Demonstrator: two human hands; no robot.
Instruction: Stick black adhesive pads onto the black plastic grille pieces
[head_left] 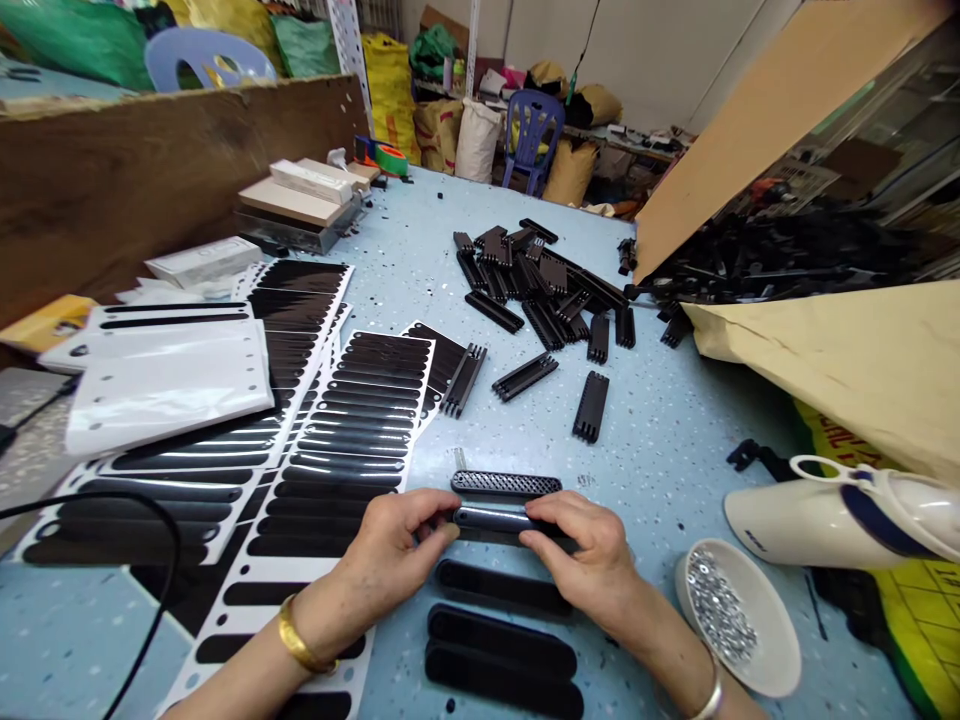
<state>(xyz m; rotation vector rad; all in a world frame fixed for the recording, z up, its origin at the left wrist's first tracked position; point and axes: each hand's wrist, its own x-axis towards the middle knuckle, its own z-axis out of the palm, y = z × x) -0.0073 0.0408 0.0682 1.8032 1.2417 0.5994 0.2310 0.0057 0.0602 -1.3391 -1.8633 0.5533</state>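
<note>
Between my two hands lies a glossy black rounded strip, pinched at its ends. My left hand grips the left end with thumb and fingers. On the right end, my right hand presses with thumb and fingertips. Just beyond the strip is a black bar with a lattice-patterned face. Nearer to me, several flat black rounded pieces lie in a rough row. Left of my left hand spreads a white sheet of black oval stickers, some spots on it bare.
A heap of black ribbed plastic parts lies farther back. At right are a white bowl of small metal pieces and a white bottle on its side. A black cable curves at left, near a white packet.
</note>
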